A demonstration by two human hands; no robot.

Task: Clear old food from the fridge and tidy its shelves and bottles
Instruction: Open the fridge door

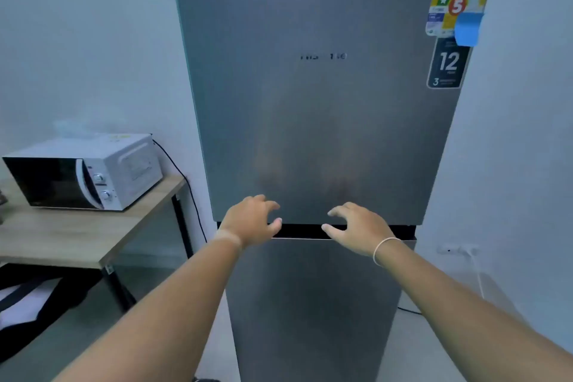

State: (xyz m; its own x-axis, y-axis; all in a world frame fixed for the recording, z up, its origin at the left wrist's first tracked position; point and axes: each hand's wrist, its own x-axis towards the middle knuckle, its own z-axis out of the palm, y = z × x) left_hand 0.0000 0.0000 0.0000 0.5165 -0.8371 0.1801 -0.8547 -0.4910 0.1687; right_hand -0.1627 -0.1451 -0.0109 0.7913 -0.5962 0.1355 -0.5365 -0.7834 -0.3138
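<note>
1. The tall grey brushed-metal two-door fridge (316,121) stands shut just beyond the fingertips; its contents are hidden.
2. The white microwave with a dark door (83,172) sits on a pale wooden table (62,239), well left of the fingers.
3. The left hand (249,222) and right hand (361,231) hover with fingers spread and curled, empty, at the dark gap between the doors; whether they touch it is unclear.

Fridge (322,121) dead ahead: tall two-door unit, brushed grey steel, standing upright vs. a pale wall. Both doors closed. Upper door (325,96) is the big one, w/ colourful energy label, dark "12" sticker and a blue tab at its top right corner. Dark gap splits it from lower door (313,304) below. Brand lettering mid-door, too blurred to read.
</note>
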